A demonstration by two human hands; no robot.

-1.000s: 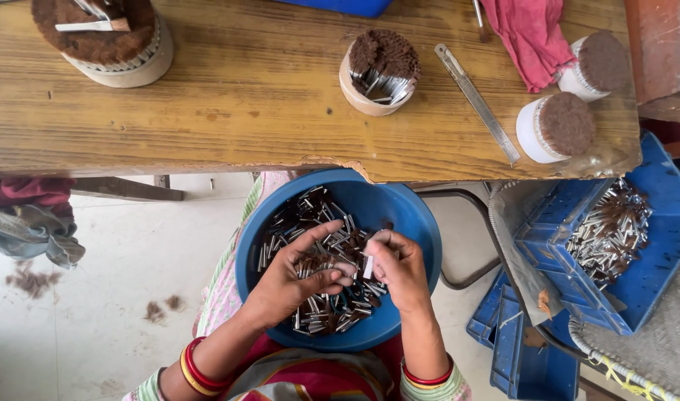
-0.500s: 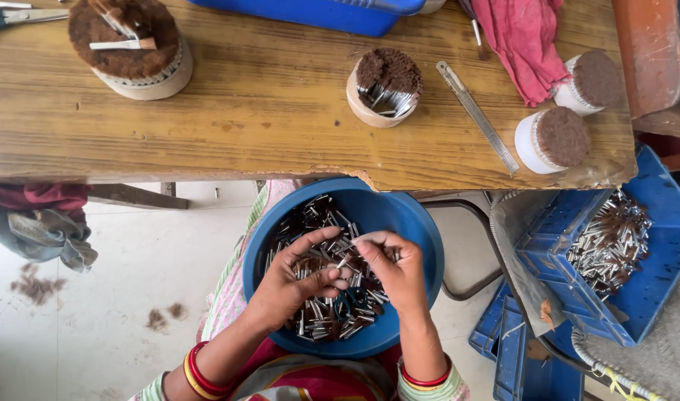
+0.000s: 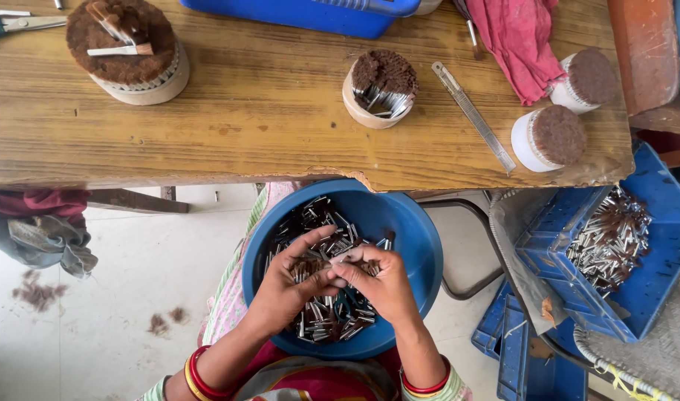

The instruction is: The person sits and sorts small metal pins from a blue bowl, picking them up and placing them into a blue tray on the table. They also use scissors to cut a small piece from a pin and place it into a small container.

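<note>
Currently both hands, left point(image 3: 284, 286) and right point(image 3: 381, 286), are pinching a small bundle of metal ferrules point(image 3: 338, 261) over the blue bowl point(image 3: 414, 245) (below the tabletop point(image 3: 265, 126) edge); keeping fingertips close is preventing spills, judging by the grip.

Bowl point(image 3: 410, 223) of metal pieces point(image 3: 321, 312) on lap below table point(image 3: 265, 111), crate point(image 3: 652, 252) right, ruler point(image 3: 473, 117) on table

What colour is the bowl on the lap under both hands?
Blue, the round bowl holding small metal pieces; the head view shows it clearly.
</note>
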